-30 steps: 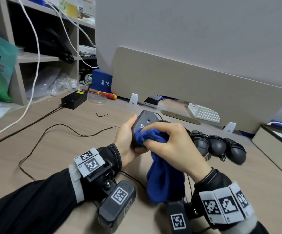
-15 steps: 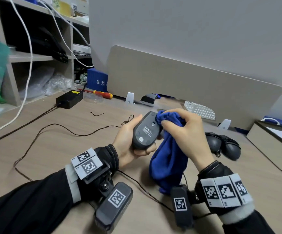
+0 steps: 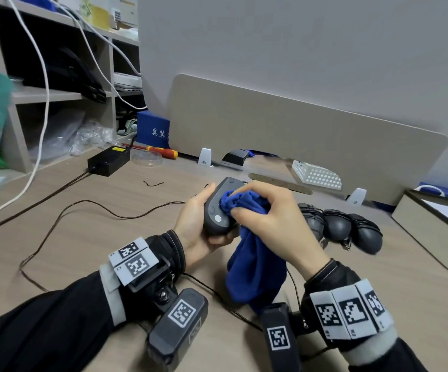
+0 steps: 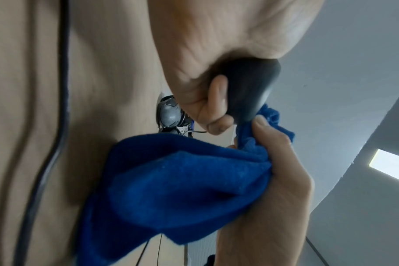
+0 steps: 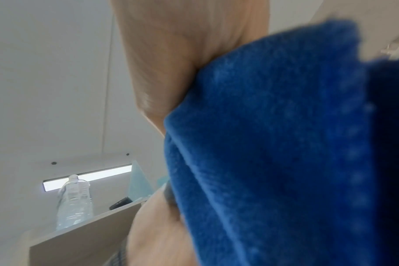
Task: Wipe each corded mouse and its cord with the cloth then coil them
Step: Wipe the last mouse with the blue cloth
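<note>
My left hand (image 3: 198,226) grips a dark grey mouse (image 3: 219,210) held underside up above the desk; the left wrist view shows the same mouse (image 4: 251,90) in my curled fingers. My right hand (image 3: 265,221) holds a bunched blue cloth (image 3: 252,264) and presses it on the mouse's underside. In the right wrist view the cloth (image 5: 285,144) fills most of the picture. The mouse's thin black cord (image 3: 217,296) runs over the desk beneath my wrists. Three black mice with cords wound round them (image 3: 338,226) lie in a row just right of my hands.
A thin brown cable (image 3: 83,208) loops over the desk on the left, near a black power brick (image 3: 109,161) and a red-yellow screwdriver (image 3: 161,151). A beige divider panel (image 3: 298,130) stands behind. A white perforated basket (image 3: 316,175) and a box (image 3: 437,226) sit to the right.
The cloth in my right hand has rubbed back and forth over the mouse's underside, from its near end up to the far end and back to the middle. My left hand keeps its grip.
</note>
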`<state>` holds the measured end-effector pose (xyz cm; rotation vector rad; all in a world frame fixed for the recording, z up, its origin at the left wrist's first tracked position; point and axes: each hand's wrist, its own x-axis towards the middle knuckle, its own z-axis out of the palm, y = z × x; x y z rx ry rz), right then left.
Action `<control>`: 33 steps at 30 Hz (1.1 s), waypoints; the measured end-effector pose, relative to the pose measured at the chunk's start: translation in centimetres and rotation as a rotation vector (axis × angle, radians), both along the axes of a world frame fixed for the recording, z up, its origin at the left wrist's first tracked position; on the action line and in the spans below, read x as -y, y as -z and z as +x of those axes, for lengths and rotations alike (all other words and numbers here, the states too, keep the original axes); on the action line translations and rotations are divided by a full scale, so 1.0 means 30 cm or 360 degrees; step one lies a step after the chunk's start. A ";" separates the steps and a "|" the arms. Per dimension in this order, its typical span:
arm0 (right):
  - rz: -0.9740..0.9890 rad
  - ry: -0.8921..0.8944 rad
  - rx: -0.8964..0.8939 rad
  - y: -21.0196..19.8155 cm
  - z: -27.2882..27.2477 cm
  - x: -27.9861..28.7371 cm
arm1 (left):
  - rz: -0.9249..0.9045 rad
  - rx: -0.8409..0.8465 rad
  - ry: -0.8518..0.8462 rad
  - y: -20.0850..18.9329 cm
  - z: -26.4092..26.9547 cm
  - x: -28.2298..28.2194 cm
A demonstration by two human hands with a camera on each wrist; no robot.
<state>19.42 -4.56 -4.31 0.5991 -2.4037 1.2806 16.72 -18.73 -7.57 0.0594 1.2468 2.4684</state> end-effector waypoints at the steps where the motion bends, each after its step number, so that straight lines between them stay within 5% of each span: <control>1: -0.0017 0.0019 0.0011 0.002 -0.005 -0.003 | -0.0013 0.0009 0.0006 0.001 -0.002 -0.001; 5: -0.0036 0.0130 -0.0067 0.003 -0.016 -0.019 | -0.0099 -0.0041 0.0020 0.005 -0.004 -0.003; 10: 0.0127 -0.0194 0.0010 -0.005 0.021 0.022 | 0.0021 0.0009 0.0006 -0.002 -0.012 0.017; 15: 0.0073 0.0164 -0.0051 -0.046 -0.052 -0.055 | 0.0049 -0.0123 0.0054 -0.007 -0.014 0.024; 24: -0.0427 -0.0101 0.0024 -0.159 -0.142 -0.031 | 0.0076 -0.0277 0.0020 -0.011 -0.049 0.068; 33: 0.0211 -0.0015 0.0018 -0.017 -0.168 0.044 | 0.0052 -0.0128 -0.0159 0.013 -0.081 0.070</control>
